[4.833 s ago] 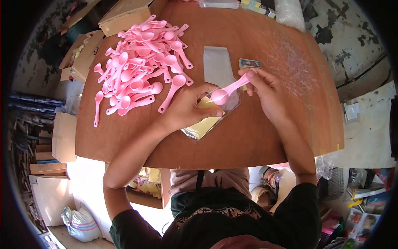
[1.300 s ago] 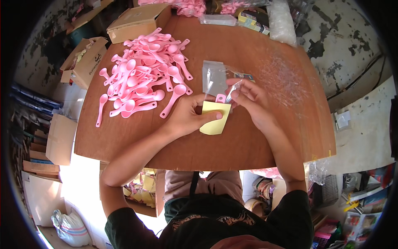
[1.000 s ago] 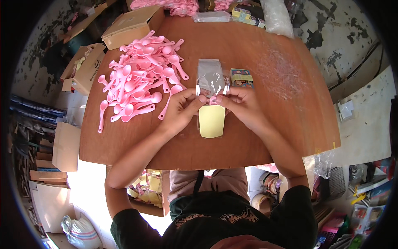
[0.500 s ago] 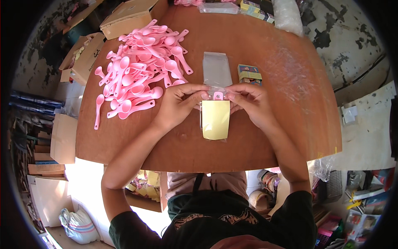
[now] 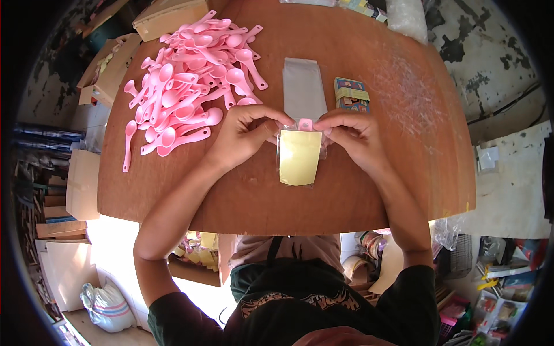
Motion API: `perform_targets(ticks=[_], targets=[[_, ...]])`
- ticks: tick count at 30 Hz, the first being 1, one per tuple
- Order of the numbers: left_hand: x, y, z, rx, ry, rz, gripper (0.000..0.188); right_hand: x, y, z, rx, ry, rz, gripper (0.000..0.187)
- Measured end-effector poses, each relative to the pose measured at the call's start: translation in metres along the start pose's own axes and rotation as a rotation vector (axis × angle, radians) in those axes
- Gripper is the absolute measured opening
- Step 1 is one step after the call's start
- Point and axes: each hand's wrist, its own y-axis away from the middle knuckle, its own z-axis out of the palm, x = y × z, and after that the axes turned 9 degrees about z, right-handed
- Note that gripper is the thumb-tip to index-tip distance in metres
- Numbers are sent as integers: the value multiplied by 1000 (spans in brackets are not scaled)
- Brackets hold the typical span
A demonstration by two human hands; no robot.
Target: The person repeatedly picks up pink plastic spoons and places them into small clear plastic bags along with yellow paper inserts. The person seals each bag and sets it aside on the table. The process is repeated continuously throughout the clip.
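A striped white sack (image 5: 108, 309) sits at lower left, while a peeling wall (image 5: 489, 60) rises at upper right.

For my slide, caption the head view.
Left hand and right hand hold a clear bag with a yellow card and pink handle, near heaped pink spoons.

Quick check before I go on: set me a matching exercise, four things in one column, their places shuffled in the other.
Things
1. Heap of pink spoons
2. Yellow card in clear bag
3. Stack of printed cards
4. White striped sack

Places
A. Off the table, lower left
B. On the table, beyond the right hand
C. Between both hands
D. Table's left half

Pairs: 1-D, 2-C, 3-B, 4-A
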Motion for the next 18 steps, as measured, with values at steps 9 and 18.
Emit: perform_targets(ticks=[9,18], targets=[[-1,-1,-2,9,-13,-49,15,-7,2,12,14,4,-62,18],[-2,-7,-10,-102,54,-78,47,2,0,13,25,-8,-68,33]])
